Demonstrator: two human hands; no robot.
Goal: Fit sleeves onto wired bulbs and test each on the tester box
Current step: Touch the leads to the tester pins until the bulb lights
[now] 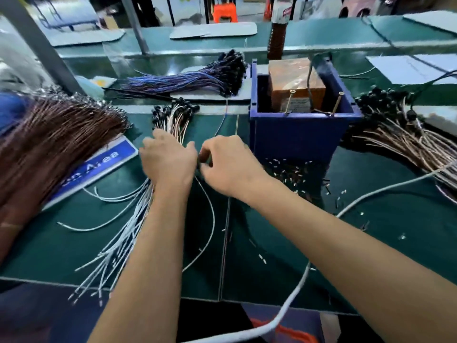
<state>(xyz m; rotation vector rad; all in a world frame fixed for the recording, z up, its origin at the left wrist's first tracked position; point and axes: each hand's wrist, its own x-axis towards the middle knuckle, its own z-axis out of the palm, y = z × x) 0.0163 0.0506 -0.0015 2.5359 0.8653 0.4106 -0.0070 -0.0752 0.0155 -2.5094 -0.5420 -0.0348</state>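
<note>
Even overhead light falls on the green bench point(61, 243), glaring off its glossy far edge. Both hands point(170, 157) smear with motion blur and cast soft shadows. Wide-angle distortion bends the bench's edges; the stool point(225, 12) and background beyond are out of focus.

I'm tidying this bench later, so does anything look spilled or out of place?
Yes. Small sleeve pieces lie scattered loose on the green mat in front of the blue tester box, some strewn toward the table edge. The wire bundles lie in heaps, not spilled.
</note>
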